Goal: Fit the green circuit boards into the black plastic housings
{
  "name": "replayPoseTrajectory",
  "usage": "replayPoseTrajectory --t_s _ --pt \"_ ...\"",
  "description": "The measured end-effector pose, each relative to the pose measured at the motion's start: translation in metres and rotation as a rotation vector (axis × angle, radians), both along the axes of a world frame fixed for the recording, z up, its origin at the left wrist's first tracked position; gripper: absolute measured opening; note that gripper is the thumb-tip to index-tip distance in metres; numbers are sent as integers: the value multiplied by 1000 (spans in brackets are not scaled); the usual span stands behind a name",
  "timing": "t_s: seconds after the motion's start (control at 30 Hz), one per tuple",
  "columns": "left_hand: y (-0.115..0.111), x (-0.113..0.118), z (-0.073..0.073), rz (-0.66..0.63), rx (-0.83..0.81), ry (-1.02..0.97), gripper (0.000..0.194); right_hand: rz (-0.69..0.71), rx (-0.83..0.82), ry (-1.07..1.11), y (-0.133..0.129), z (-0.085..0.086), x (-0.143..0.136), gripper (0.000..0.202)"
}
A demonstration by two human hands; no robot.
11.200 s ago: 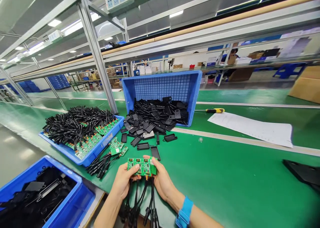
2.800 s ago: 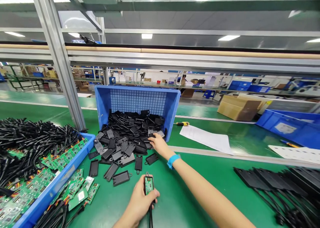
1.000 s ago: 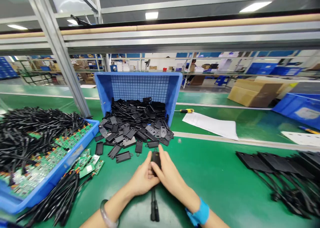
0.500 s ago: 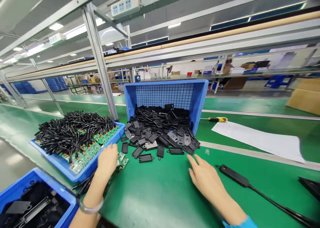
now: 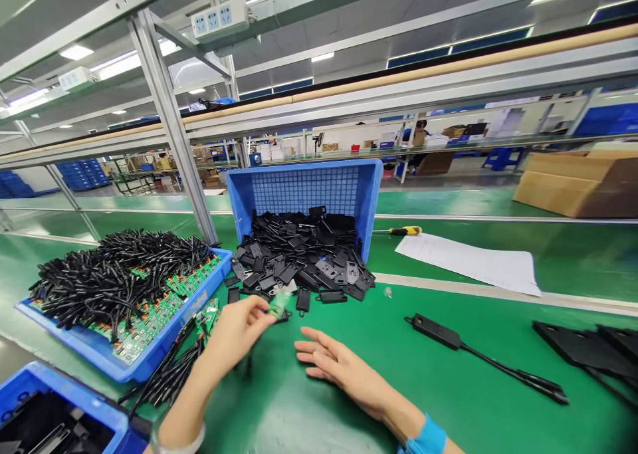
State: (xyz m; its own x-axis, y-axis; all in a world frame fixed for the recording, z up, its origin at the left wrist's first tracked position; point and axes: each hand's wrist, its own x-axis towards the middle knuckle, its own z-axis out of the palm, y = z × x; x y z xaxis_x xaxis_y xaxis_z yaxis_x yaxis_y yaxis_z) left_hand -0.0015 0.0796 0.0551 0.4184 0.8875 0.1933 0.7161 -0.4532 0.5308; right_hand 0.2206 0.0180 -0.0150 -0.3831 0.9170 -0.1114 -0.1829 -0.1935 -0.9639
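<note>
My left hand (image 5: 242, 331) pinches a small green circuit board (image 5: 280, 304), blurred by motion, above the green table. Dark leads seem to hang below that hand. My right hand (image 5: 341, 367) is open just to the right, fingers pointing at the board without touching it. Behind both hands, black plastic cases (image 5: 304, 261) spill from a blue crate (image 5: 371, 208) lying on its side. Left of my left hand, more boards with black cables (image 5: 174, 371) lie on the table beside a blue tray (image 5: 134, 371) heaped with wired boards.
An assembled black case with a cable (image 5: 436, 331) lies at right, with more black cases (image 5: 583, 344) beyond it. A paper sheet (image 5: 468, 261) and a yellow-black screwdriver (image 5: 406, 230) lie farther back. A blue bin (image 5: 107, 407) of black parts stands at lower left.
My left hand has lifted a circuit board from the pile by the tray and moved right. My right hand has come left towards it. The view has turned slightly right.
</note>
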Motion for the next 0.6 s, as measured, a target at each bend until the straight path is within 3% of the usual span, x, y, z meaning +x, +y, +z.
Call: replayPoseTrajectory --t_s 0.07,0.13,0.2,0.3,0.4,0.5,0.6 --pt "7 26 -10 -80 9 92 22 -73 -142 252 -2 0 -4 73" --pt "17 44 -22 -29 61 299 38 -181 -217 372 -3 2 -4 65" --pt "27 54 -32 34 90 427 47 -285 -227 372 -1 5 -1 50" --pt "36 62 -42 36 109 417 43 -357 -142 246 3 8 5 31" --pt "36 70 -52 -13 17 185 28 -360 -83 104 9 3 8 20" --pt "31 79 -64 -96 -353 -334 20 -384 18 -20 14 -6 10 18" --pt "26 83 -71 -147 -692 -732 33 -433 165 -168 18 -15 13 23"
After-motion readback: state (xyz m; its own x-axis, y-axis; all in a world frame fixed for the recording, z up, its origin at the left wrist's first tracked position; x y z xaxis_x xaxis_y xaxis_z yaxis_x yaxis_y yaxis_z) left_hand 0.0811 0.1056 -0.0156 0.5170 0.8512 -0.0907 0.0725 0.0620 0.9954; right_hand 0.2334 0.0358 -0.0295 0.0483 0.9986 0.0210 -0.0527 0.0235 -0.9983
